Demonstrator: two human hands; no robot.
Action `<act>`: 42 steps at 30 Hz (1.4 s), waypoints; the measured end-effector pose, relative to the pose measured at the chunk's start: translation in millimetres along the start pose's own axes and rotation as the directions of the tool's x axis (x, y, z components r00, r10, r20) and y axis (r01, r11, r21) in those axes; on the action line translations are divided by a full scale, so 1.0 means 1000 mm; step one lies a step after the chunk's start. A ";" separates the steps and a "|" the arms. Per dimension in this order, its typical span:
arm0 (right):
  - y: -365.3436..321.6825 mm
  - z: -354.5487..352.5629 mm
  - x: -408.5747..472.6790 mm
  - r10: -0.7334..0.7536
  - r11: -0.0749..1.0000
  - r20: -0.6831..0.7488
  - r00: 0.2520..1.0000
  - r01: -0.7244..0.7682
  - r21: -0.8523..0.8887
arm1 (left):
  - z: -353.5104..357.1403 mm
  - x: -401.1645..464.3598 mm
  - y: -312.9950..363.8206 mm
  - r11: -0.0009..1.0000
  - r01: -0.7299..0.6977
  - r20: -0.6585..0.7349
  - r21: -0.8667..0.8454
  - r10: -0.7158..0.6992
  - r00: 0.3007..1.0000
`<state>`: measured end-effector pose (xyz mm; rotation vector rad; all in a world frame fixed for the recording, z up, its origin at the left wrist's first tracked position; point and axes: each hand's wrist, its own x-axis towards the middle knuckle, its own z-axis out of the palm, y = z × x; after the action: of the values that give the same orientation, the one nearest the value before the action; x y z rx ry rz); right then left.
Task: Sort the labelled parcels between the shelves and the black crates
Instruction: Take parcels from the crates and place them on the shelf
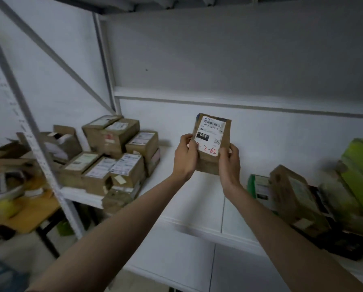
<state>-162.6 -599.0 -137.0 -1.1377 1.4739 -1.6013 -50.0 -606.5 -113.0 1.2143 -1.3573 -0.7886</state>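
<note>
You held one small brown parcel [211, 144] upright above the white shelf [260, 148], between the box stacks left and right. Your left hand [186, 154] and right hand [229, 160] gripped its side edges, fingers [187, 138] curled on. It looked light and stiff; hold the edges, label uncovered.

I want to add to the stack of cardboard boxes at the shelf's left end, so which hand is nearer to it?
Left. The left hand grips the brown parcel on the side facing the stack of cardboard boxes; the right hand grips its far side.
</note>
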 end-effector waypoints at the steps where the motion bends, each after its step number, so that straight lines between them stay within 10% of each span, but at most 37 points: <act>1: 0.000 0.018 -0.004 0.000 1.000 0.025 1.000 -0.001 0.008 | -0.018 0.004 -0.006 1.000 0.005 -0.029 0.003 -0.005 1.000; 11: -0.004 0.206 -0.041 -0.060 0.998 0.188 0.980 0.056 0.024 | -0.196 0.055 -0.067 0.999 0.020 -0.230 0.049 -0.008 0.973; 31: 0.039 0.420 -0.110 -0.059 0.955 0.039 0.997 0.068 -0.288 | -0.383 0.109 -0.195 0.990 0.129 -0.083 0.048 -0.125 0.989; 42: 0.043 0.402 -0.098 -0.100 0.503 0.065 0.993 0.107 -0.857 | -0.374 0.124 -0.213 0.965 0.164 0.075 0.207 -0.182 0.980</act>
<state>241.2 -677.1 -202.8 -1.7780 2.3476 -0.8312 374.1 -711.8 -210.9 1.4854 -1.4470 -0.8558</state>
